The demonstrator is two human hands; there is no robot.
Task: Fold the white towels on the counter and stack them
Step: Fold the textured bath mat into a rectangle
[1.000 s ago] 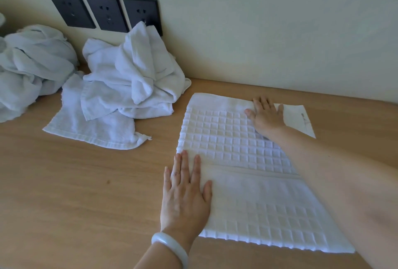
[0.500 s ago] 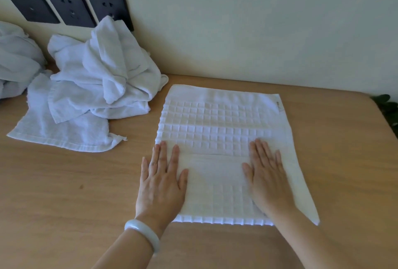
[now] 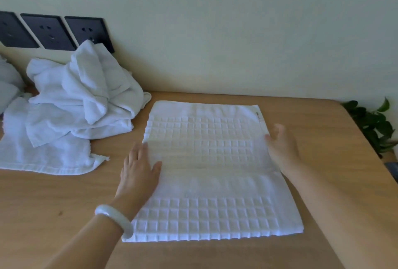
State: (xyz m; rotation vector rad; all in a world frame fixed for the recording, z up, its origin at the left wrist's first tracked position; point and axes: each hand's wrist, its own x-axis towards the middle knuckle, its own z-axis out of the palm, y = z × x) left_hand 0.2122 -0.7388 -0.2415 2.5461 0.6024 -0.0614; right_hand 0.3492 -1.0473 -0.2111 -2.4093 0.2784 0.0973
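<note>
Pale wall (image 3: 237, 32) backs the wooden table (image 3: 53, 204), with three dark wall sockets (image 3: 51, 32) at upper left and a leafy green plant (image 3: 372, 122) past the table's right corner. We have the white waffle-weave towel (image 3: 206, 161) lying flat in front of us near the middle of the table, folded into a rectangle with its near edge showing doubled layers. Our left hand (image 3: 139, 172), a pale bangle (image 3: 114, 219) on its wrist, lies flat with straight fingers along the towel's left edge, thumb on the cloth and the other fingers mostly on the wood. Our right hand (image 3: 282, 150) sits at the towel's right edge, fingers loosely extended and holding nothing, though blur hides the fingertips. To the left, just beside the folded towel, a heap of crumpled white towels (image 3: 81, 101) rests against the wall, lying partly on another spread-out towel (image 3: 43, 156). More white cloth (image 3: 8, 88) shows at the far left edge.
</note>
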